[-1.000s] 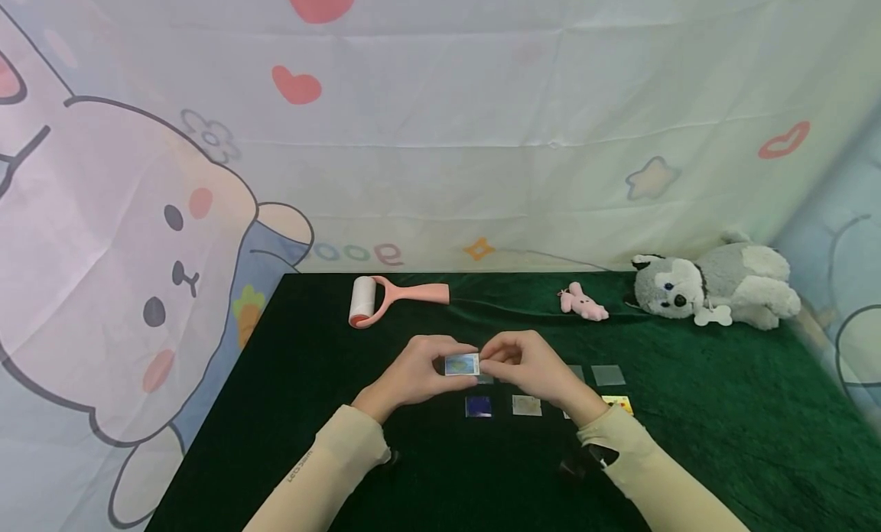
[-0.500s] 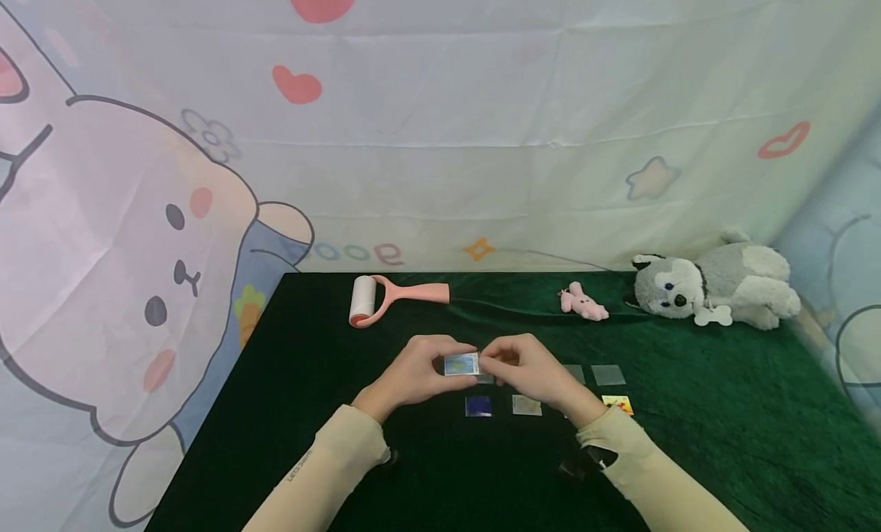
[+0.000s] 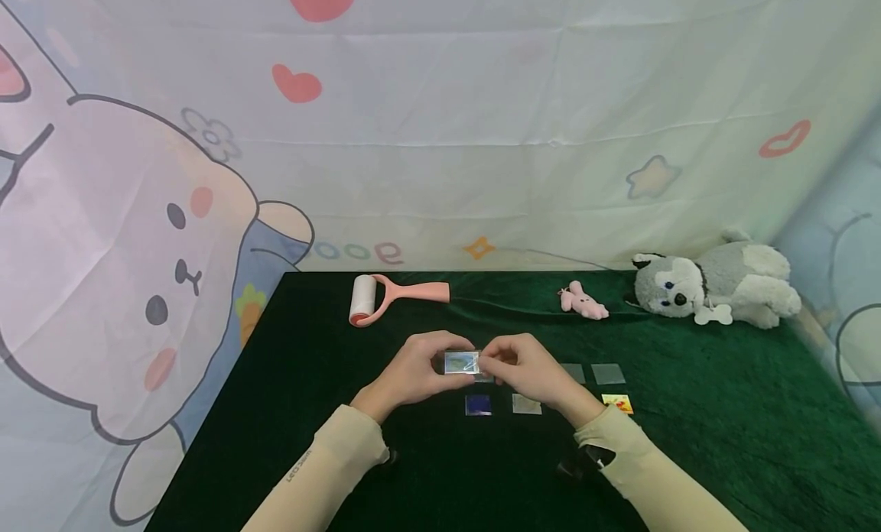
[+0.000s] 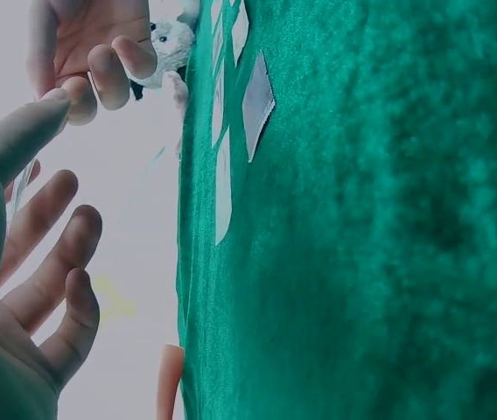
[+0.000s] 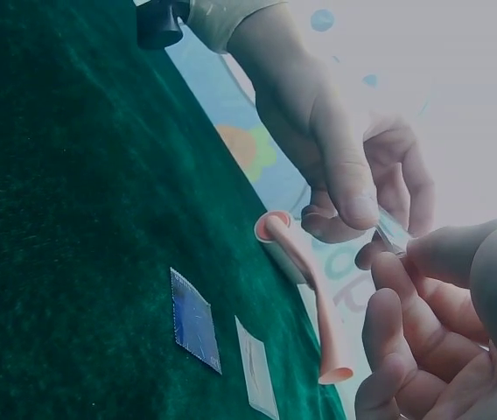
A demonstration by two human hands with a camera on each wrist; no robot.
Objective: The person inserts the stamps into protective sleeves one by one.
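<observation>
Two hands point(image 3: 416, 370) point(image 3: 528, 370) pinch a small card point(image 3: 461, 362); lettering point(image 3: 299, 466) on the left sleeve point(image 3: 344, 449) is too small to read.

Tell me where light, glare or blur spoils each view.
Head view: fairly even light, but whitish glare lies on the held card; left wrist view: the backdrop is washed out nearly white, the green cloth soft and blurred; right wrist view: haze whitens the upper right, while the cloth falls dark at left.
</observation>
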